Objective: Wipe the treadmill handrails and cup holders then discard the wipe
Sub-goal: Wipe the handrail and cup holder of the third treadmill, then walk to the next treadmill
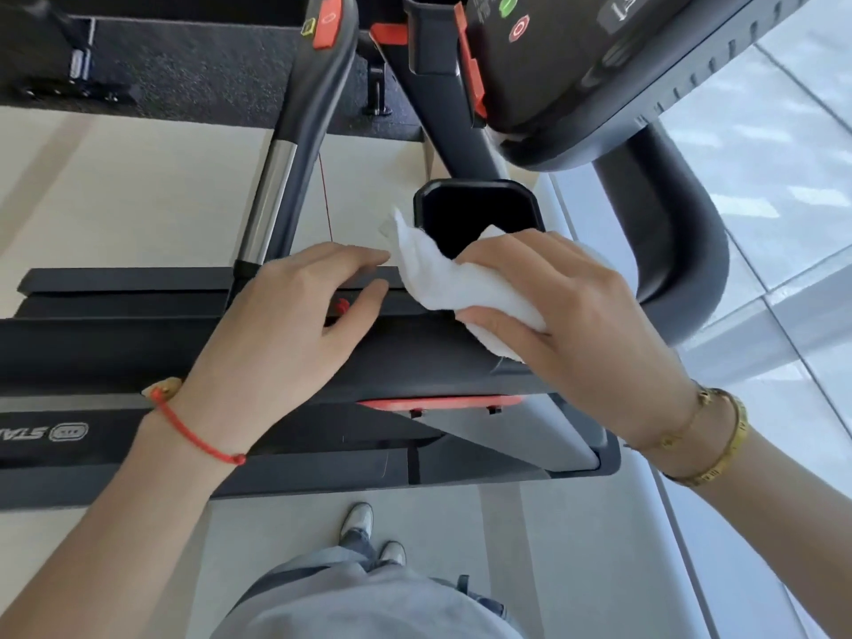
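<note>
Midway, by the look of it: a person's right hand [571, 315] pinches a bunched white wipe [454, 283] between thumb and curled fingers, the cloth draped over the near rim of a treadmill cup holder [475, 209], a deep, glossy black plastic well w/ rounded corners. Left hand [286, 325] lies flat on the matte dark console panel [138, 343], fingers relaxed and lightly spread, gripping nothing, fingertips just beside the wipe. Judging from this, the cup-holder step is in hand; whether the handrails are done can't be told, and discarding the wipe is left. Wipe looks soft, creased, fabric-like. Left handrail [272, 196], a polished metal tube meeting dark moulded plastic, runs up from the panel's far edge; a thick, smooth black rail [668, 223] curves at right. Floor pale, glossy tile.
</note>
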A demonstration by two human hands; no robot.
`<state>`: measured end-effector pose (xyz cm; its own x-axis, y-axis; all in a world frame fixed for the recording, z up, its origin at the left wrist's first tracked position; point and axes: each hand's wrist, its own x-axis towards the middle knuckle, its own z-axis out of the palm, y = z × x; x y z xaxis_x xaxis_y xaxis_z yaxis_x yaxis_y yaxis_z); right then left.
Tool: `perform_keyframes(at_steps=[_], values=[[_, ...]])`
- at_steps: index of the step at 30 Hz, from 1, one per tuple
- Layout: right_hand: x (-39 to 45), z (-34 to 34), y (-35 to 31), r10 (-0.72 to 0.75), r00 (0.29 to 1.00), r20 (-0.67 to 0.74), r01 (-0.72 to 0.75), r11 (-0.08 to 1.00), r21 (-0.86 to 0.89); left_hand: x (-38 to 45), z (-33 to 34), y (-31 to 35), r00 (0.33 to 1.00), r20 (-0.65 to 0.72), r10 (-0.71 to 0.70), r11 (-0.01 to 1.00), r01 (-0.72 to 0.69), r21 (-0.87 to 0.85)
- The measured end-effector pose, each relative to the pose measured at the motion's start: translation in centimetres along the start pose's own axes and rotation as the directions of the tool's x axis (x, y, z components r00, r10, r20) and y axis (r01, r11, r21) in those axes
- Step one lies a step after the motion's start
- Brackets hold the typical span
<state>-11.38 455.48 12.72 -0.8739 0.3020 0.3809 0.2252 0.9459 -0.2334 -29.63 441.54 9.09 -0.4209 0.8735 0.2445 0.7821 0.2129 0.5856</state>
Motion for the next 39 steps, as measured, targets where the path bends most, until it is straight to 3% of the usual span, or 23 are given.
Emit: perform_keyframes(at_steps=[9, 16, 26, 39], values=[[-4.0, 2.4, -5.1, -0.136, 0.988, -0.071, 0.142, 0.987, 0.081, -9.6, -2.3, -0.5, 0.965, -0.257, 0.053, 0.997, -0.037, 0.065], [-5.1, 5.6, -11.5, -0.215, 0.975, -0.059, 0.223, 0.955, 0.196, -18.3, -4.3, -1.9, 0.943, -0.325, -0.069, 0.992, 0.099, 0.077], [-5.7, 13.3, -23.0, -0.274, 0.959, 0.075, 0.229, 0.902, 0.366, -31.7, -7.9, -7.5, 0.883, -0.357, -0.304, 0.943, 0.332, 0.017], [-2.2, 26.0, -44.7, -0.458, 0.878, 0.139, 0.326, 0.785, 0.527, -50.2, -18.7, -19.5, 0.678, -0.458, -0.575, 0.746, 0.665, 0.047]])
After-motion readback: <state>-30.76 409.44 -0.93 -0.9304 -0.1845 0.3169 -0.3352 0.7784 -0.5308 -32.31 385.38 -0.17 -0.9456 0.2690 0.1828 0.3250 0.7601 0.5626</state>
